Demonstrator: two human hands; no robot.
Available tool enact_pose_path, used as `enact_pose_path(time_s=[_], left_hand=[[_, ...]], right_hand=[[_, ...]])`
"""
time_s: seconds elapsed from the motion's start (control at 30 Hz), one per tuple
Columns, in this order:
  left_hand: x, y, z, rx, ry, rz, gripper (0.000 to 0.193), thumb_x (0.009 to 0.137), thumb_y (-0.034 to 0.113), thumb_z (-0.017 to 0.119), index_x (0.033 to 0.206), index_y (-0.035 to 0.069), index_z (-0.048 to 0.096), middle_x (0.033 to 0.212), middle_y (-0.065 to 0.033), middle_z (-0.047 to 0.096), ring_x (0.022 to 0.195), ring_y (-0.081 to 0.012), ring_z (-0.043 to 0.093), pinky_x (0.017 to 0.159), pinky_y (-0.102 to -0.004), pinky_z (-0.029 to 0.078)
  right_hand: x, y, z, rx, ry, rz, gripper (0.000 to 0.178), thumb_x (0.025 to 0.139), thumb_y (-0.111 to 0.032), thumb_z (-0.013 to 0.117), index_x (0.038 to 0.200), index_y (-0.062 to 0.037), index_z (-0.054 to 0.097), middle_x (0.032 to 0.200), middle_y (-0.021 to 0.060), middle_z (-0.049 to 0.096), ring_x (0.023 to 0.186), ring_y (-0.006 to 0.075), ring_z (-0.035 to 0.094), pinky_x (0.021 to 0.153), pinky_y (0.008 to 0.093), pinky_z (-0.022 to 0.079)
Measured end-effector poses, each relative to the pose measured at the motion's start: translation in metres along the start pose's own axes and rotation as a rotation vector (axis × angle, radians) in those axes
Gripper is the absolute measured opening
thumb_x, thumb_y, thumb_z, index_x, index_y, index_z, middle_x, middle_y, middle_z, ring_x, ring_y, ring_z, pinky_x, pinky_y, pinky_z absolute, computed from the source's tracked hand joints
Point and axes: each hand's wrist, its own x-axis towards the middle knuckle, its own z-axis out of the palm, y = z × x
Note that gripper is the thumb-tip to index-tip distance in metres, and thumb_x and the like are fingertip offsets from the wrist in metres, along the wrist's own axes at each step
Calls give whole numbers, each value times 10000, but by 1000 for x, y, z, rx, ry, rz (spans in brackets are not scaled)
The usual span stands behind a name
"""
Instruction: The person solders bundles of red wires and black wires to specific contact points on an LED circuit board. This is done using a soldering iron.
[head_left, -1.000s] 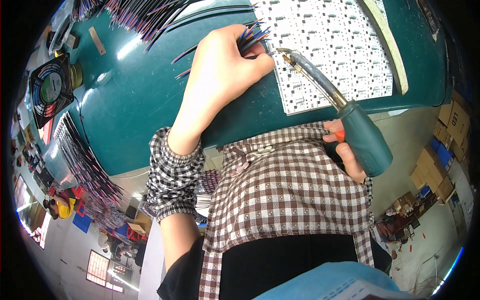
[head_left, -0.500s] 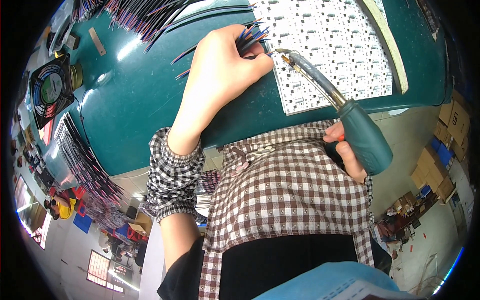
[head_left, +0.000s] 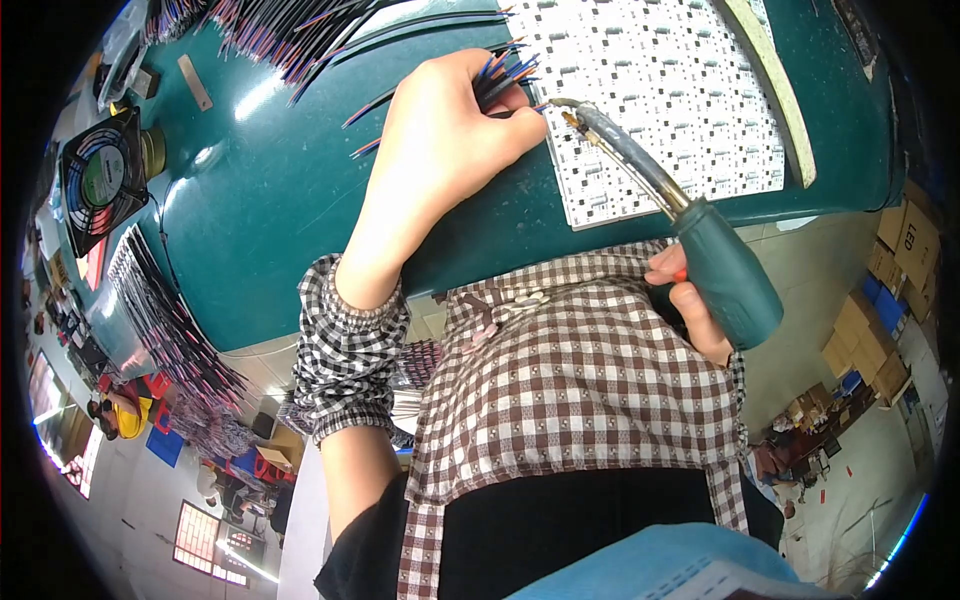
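Note:
My left hand (head_left: pixel 455 125) is closed round a small bunch of black cables (head_left: pixel 497 88) with blue and orange wire ends. One wire end pokes out past the thumb, at the left edge of a white circuit board panel (head_left: pixel 690 130) with dark marks. In my right hand (head_left: pixel 698 310) is a green-handled soldering gun (head_left: pixel 728 270), its handle hiding most of the fingers. Its bent tip lies at that wire end by my left thumb; whether they touch is too small to tell. A thin brass-coloured tube runs alongside the gun's barrel.
More black cables (head_left: pixel 285 40) lie fanned out at the back left of the green table (head_left: pixel 260 200). A small fan (head_left: pixel 103 182) stands at the left, with another cable bundle (head_left: pixel 165 310) nearer me. A pale curved strip (head_left: pixel 780 85) borders the panel's right side.
The soldering gun has shifted very slightly left, its tip now closer to the wire end at my left thumb. My left hand and the cables have stayed put.

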Motion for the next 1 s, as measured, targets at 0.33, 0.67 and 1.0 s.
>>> enact_pose_path(time_s=[0.33,0.67,1.0], left_hand=[[0,-4,1,-8,1,5,139,702,114,679,742,-9,629,628,12,574,602,-47,507,568,-213,413],[7,-9,-3,4,-73,-4,134,709,113,682,752,-4,634,643,26,577,620,-38,508,586,-209,419],[11,-10,-7,27,-138,47,142,712,111,681,761,-7,620,655,28,560,640,-41,492,606,-216,424]], right_hand=[[2,-8,4,220,20,125,594,780,-65,781,1269,88,482,1044,186,670,979,258,674,818,339,584],[0,1,-15,53,-218,-4,367,952,-251,563,1164,46,525,1107,176,555,1054,269,584,870,362,539],[-1,0,0,149,7,78,572,764,8,771,1255,88,490,1047,213,670,929,238,685,784,333,585]])
